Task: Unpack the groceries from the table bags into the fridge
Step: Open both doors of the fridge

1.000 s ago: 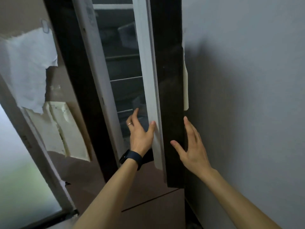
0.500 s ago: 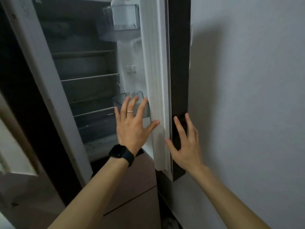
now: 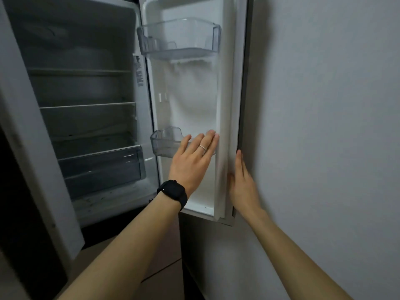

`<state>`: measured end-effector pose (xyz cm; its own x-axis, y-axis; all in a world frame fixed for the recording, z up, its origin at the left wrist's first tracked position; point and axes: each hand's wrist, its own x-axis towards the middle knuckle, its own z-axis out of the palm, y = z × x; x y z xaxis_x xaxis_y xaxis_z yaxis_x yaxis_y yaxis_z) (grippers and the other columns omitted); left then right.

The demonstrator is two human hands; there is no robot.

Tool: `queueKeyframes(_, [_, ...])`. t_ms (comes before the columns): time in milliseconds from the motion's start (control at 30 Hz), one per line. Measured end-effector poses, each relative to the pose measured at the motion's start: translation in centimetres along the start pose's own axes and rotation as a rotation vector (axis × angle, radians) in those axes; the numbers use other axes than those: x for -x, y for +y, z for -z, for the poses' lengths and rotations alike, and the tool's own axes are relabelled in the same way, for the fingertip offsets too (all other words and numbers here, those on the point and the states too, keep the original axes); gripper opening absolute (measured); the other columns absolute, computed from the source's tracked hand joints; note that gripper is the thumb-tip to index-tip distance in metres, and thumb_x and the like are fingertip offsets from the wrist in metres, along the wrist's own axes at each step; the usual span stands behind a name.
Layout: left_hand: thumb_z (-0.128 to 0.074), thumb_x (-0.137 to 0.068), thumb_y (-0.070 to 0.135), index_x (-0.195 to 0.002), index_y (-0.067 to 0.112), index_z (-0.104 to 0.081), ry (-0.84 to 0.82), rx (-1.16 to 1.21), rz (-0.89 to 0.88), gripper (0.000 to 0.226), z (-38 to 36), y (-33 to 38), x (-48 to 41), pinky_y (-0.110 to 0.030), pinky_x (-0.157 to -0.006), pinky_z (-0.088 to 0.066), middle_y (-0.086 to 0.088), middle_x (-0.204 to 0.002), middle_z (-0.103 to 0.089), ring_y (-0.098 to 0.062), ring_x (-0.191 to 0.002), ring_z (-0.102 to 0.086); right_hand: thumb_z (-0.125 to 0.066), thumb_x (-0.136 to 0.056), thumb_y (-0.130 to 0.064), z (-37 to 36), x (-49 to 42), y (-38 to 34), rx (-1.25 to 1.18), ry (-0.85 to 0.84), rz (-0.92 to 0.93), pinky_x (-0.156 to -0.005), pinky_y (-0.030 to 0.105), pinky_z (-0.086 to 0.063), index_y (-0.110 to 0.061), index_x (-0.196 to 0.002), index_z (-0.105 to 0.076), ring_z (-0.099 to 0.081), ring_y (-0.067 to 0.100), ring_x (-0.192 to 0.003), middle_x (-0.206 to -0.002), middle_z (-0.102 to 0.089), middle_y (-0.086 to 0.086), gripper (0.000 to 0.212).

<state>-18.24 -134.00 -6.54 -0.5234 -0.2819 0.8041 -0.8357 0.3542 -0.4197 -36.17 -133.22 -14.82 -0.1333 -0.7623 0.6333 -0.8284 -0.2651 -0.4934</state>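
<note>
Fridge door [image 3: 194, 94] wider, beside grey wall [image 3: 324, 126]

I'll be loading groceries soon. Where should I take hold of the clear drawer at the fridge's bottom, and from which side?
Likely the top lip of the drawer front, from straight ahead, fingers hooked over: it sits closed under a shelf, so only its front face is exposed.
</note>
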Motion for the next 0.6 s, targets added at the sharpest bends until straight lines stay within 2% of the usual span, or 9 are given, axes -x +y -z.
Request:
queueKeyframes(100, [-0.042,-0.084,0.002,-0.148,0.006,-0.045,-0.033,-0.028,-0.028,0.064,-0.8,1.1,-1.2,-0.046,-0.111,-0.039,-0.010,-0.150,-0.048,-0.026,-0.128,-0.053,-0.041,-0.104,-0.015,0.8,-1.2,1.0,0.122,-0.046,-0.015,-0.097,0.043,-0.050,-0.032,-0.157,0.018,-0.045,0.033,-0.137,-0.169,-0.007,-0.001,0.080])
queueKeyframes(200, [-0.040,-0.082,0.003,-0.149,0.005,-0.043,-0.072,-0.016,0.002,0.067,-1.6,2.1,-2.0,-0.047,-0.113,-0.036,-0.010,-0.150,-0.047,-0.026,-0.130,-0.049,-0.042,-0.103,-0.013,1.4,-2.1,2.0,0.184,-0.085,-0.004,-0.091,0.044,-0.054,-0.033,-0.156,0.020,-0.052,0.035,-0.130,-0.168,-0.013,0.000,0.084])
queueKeyframes(267, [-0.043,-0.079,0.002,-0.151,0.005,-0.039,-0.098,-0.007,0.032,0.072,-1.8,2.6,-2.2,-0.049,-0.117,-0.029,-0.010,-0.152,-0.044,-0.026,-0.136,-0.039,-0.045,-0.101,-0.011,1.6,-2.6,2.5,0.205,-0.117,-0.008,-0.089,0.044,-0.054,-0.035,-0.155,0.022,-0.053,0.034,-0.128,-0.167,-0.016,0.000,0.088])
queueKeyframes(367, [-0.058,-0.077,0.004,-0.153,0.007,-0.035,-0.108,0.002,0.063,0.080,-1.9,2.9,-2.3,-0.049,-0.121,-0.006,-0.008,-0.160,-0.032,-0.023,-0.144,-0.020,-0.050,-0.098,-0.010,1.9,-3.0,2.7,0.250,-0.152,-0.002,-0.083,0.042,-0.053,-0.032,-0.156,0.018,-0.055,0.033,-0.123,-0.164,-0.027,0.003,0.093])
queueKeyframes(433, [-0.063,-0.077,0.008,-0.154,0.011,-0.035,-0.083,0.049,0.076,0.081,-1.4,3.0,-2.1,-0.051,-0.121,0.002,-0.006,-0.164,-0.023,-0.022,-0.149,-0.014,-0.053,-0.097,-0.015,2.5,-2.8,2.5,0.261,-0.160,-0.004,-0.088,0.043,-0.052,-0.028,-0.160,0.008,-0.050,0.033,-0.129,-0.163,-0.028,0.003,0.087])
queueKeyframes(500, [-0.064,-0.079,0.013,-0.155,0.019,-0.034,-0.056,0.105,0.085,0.082,-0.5,2.8,-1.3,-0.054,-0.122,0.000,-0.004,-0.166,-0.017,-0.022,-0.152,-0.010,-0.055,-0.097,-0.022,3.0,-1.6,2.1,0.228,-0.150,-0.014,-0.102,0.043,-0.046,-0.025,-0.161,-0.008,-0.040,0.031,-0.139,-0.165,-0.025,0.001,0.079])
queueKeyframes(600, [-0.065,-0.082,0.020,-0.155,0.029,-0.032,-0.035,0.158,0.163,0.081,0.9,1.6,2.1,-0.058,-0.122,-0.006,-0.004,-0.166,-0.016,-0.024,-0.153,-0.012,-0.061,-0.095,-0.025,2.8,1.7,0.9,0.088,-0.112,0.037,-0.111,0.032,-0.034,-0.021,-0.153,-0.038,-0.040,0.026,-0.139,-0.156,-0.041,0.001,0.062])
